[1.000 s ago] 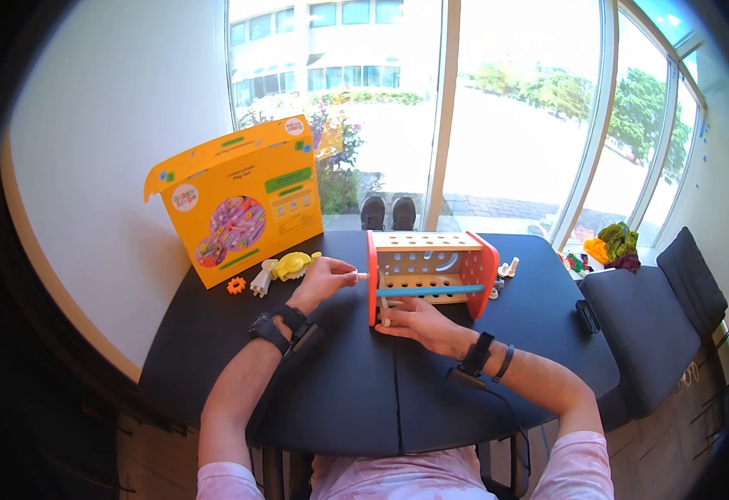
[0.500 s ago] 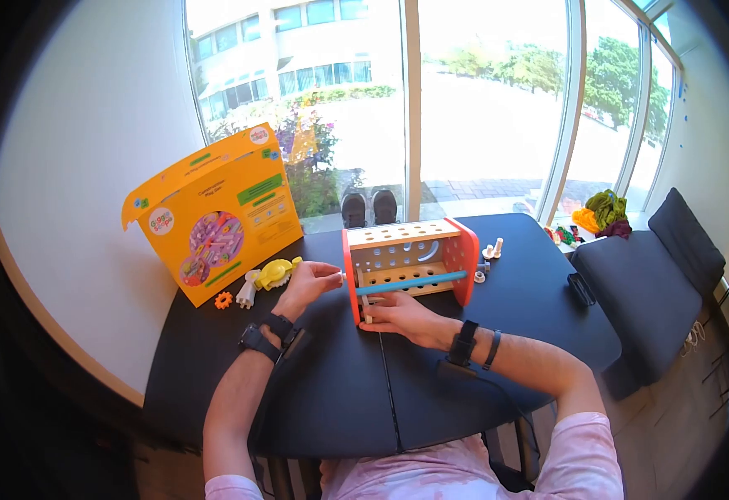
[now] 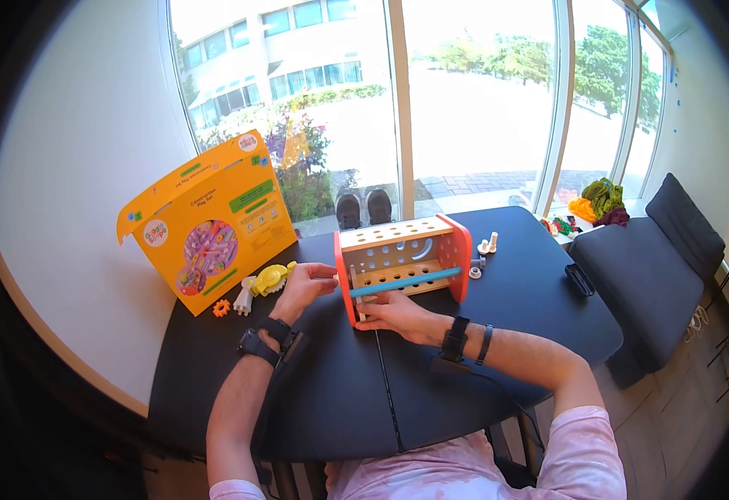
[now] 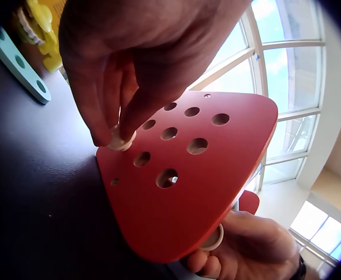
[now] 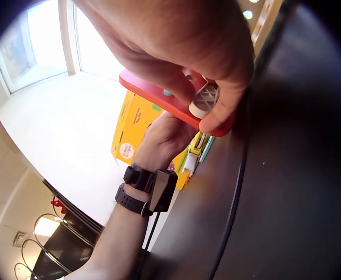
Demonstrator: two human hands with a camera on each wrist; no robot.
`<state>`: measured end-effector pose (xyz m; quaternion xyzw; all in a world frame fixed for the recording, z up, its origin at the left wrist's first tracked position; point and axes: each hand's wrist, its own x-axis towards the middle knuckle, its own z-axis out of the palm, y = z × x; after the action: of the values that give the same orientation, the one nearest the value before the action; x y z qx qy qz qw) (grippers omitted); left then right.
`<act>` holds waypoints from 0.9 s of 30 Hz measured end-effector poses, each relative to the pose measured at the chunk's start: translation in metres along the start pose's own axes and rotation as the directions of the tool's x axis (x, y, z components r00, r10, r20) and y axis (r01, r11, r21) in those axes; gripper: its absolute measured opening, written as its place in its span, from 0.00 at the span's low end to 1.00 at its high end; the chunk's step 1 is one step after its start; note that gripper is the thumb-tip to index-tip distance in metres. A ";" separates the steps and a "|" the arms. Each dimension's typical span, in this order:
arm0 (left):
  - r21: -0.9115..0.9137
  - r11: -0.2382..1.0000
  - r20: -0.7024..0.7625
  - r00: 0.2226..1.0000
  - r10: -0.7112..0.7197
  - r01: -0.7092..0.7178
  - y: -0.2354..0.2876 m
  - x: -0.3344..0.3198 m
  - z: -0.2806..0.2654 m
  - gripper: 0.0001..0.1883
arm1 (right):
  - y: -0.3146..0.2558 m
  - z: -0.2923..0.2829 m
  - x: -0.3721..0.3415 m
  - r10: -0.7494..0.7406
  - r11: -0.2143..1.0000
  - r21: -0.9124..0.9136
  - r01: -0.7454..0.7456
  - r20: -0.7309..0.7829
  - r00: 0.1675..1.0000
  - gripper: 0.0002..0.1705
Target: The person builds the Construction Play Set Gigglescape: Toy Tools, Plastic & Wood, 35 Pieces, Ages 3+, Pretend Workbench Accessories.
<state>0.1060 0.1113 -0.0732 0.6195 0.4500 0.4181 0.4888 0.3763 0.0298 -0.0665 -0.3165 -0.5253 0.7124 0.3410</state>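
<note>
A wooden toy toolbox with red end panels [image 3: 462, 250] and perforated boards stands on the table, a blue rod [image 3: 419, 280] across its front. My left hand [image 3: 301, 288] is at the outer face of the left panel. In the left wrist view its thumb and fingers pinch a cream peg [image 4: 122, 141] right at a hole near the panel's edge. At the inner side of that panel, my right hand [image 3: 406, 318] holds a pale rounded piece [image 5: 204, 104] between thumb and fingers. That piece has a crossed-line face; its exact kind I cannot tell.
Left of the toolbox lie a yellow toy piece [image 3: 273, 277], a white piece [image 3: 244, 297] and an orange gear [image 3: 221, 307]. A yellow box [image 3: 206, 208] stands behind them. Pale pegs [image 3: 487, 244] sit right of the toolbox, and a black case [image 3: 579, 282] lies near the table's right edge.
The head view has shifted, so the scene sits farther left. My left hand has come closer to the red panel, and less of the peg shows. The right hand keeps its hold inside the panel.
</note>
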 end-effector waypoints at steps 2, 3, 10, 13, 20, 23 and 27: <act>0.042 0.999 -0.019 1.000 0.010 -0.009 0.003 -0.001 0.001 0.17 | 0.000 -0.001 0.000 0.000 1.000 -0.005 0.000 0.003 1.000 0.18; 0.062 0.998 -0.028 0.999 0.016 -0.014 0.004 -0.001 0.002 0.17 | -0.001 -0.001 0.000 0.001 1.000 -0.006 -0.001 0.002 1.000 0.18; 0.054 0.997 -0.036 0.997 0.062 -0.060 0.004 -0.001 0.003 0.15 | 0.000 -0.003 0.000 0.039 0.999 -0.001 -0.039 0.003 0.999 0.22; 0.063 0.997 -0.023 0.999 0.041 -0.039 0.007 -0.001 0.004 0.15 | -0.001 -0.001 -0.002 0.046 0.999 0.010 -0.046 -0.009 0.999 0.22; 0.027 0.999 -0.013 1.000 -0.022 0.022 0.006 -0.002 0.008 0.13 | -0.003 -0.002 -0.006 0.070 0.998 0.002 -0.070 -0.004 0.998 0.21; 0.030 0.999 -0.017 1.000 -0.017 0.017 -0.002 0.002 0.007 0.14 | -0.004 0.000 -0.007 0.063 0.998 0.003 -0.063 0.000 0.998 0.20; 0.032 0.998 -0.007 0.999 -0.047 0.047 -0.013 0.009 0.005 0.16 | -0.005 0.001 -0.009 0.063 0.998 -0.003 -0.063 -0.008 0.998 0.19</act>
<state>0.1115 0.1202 -0.0860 0.6153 0.4728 0.4012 0.4867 0.3812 0.0226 -0.0601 -0.3363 -0.5150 0.7208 0.3197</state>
